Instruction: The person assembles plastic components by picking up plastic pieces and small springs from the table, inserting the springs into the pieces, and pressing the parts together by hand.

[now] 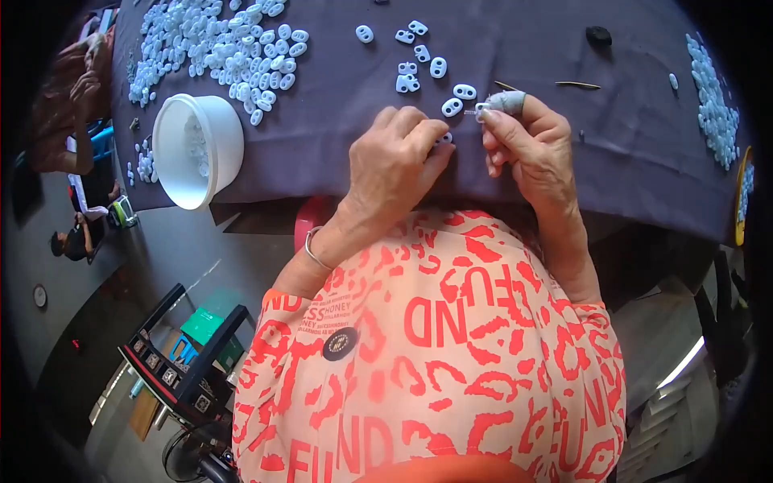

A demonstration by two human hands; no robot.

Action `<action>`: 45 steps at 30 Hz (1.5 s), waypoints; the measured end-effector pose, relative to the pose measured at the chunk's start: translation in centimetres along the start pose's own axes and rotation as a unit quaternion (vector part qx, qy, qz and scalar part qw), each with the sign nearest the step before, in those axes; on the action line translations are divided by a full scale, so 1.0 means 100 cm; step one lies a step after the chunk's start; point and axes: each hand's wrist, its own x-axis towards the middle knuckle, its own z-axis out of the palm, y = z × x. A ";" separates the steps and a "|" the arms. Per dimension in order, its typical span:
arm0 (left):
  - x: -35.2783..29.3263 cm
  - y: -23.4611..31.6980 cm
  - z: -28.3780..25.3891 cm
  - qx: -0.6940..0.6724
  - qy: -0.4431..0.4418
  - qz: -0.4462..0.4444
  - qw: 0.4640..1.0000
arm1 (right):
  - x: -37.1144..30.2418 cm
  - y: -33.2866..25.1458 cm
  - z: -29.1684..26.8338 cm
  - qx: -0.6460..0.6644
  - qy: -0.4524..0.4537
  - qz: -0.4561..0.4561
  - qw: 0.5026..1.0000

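Note:
My left hand [394, 153] is closed over the table's near edge, pinching a white oval cord-lock piece [443, 139] between thumb and forefinger. Most of that piece is covered by the fingers. Just to the right, my right hand [527, 141] grips a small white plastic plunger [482, 113] between thumb and index finger. A thin metal spring [469, 113] sticks out from it toward the left. Grey-white wrapping [507, 101] covers the right index fingertip. Beyond both hands lie several loose white two-hole cord locks [465, 92], some oval and some with notched sides.
A big heap of white cord-lock pieces [217, 52] spreads over the far left of the dark tablecloth [322, 121]. Near it stands a white tub [229, 133] with small parts inside. Small whitish parts [713, 105] are piled at the far right. Two thin brownish sticks [578, 84] and a dark lump [598, 35] lie beyond my right hand.

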 end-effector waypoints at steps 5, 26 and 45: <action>-0.005 0.001 -0.005 -0.085 0.032 -0.036 0.995 | -0.001 0.002 0.002 0.014 -0.004 0.009 1.000; -0.031 -0.016 -0.030 -0.674 -0.024 -0.416 0.610 | -0.011 -0.007 0.039 -0.148 -0.050 0.052 0.986; -0.030 -0.009 -0.032 -0.626 -0.029 -0.404 0.666 | -0.008 0.000 0.039 -0.216 -0.052 0.021 0.975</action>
